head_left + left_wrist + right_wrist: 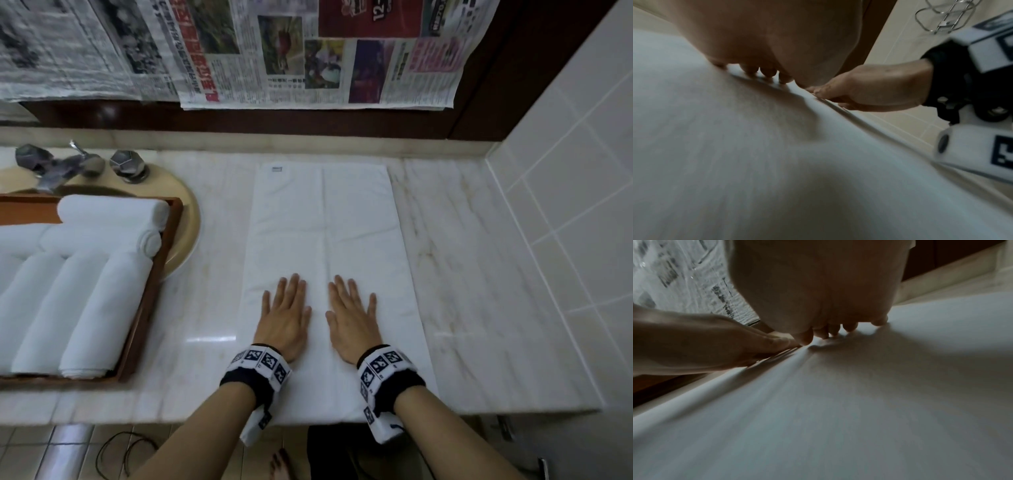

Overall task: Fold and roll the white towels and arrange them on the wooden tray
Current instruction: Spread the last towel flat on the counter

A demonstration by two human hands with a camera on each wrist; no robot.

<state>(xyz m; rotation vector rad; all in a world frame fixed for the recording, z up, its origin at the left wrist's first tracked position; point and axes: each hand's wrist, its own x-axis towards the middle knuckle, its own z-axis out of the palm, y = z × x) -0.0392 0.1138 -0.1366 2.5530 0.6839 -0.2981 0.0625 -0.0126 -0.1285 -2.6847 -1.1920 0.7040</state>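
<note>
On the marble counter (pixel 462 274) in the head view, the white towel (pixel 322 219) lies flat, already folded lengthwise, its long axis running from the near counter edge to the far backsplash, with a centre seam along that axis. The left hand (pixel 286 317) and the right hand (pixel 352 317) rest palm-down on the near end of the towel, fingers straight and spread, holding nothing; they sit side by side, one on each side of the seam, equally near the near edge. The bulk of the towel lies beyond the fingertips, so a roll would presumably start at the near edge and travel away from the person. To the left, the wooden tray (pixel 150 301) sits partly over the sink basin (pixel 186 219) and contains rolled white towels (pixel 82 308): three rolls lying near-to-far in front, and at least two lying crosswise behind them. The tray is nearer the left hand. In the left wrist view, the left hand (pixel 777 40) presses its fingertips (pixel 767 73) into the towel (pixel 735 162), with the right hand (pixel 869 89) flat just beside it. In the right wrist view, the right hand (pixel 818 288) likewise lies flat on the towel (pixel 859 402), fingertips (pixel 850 327) touching the cloth, the left hand (pixel 705 344) alongside; newspaper (pixel 684 280) covers the far wall.
</note>
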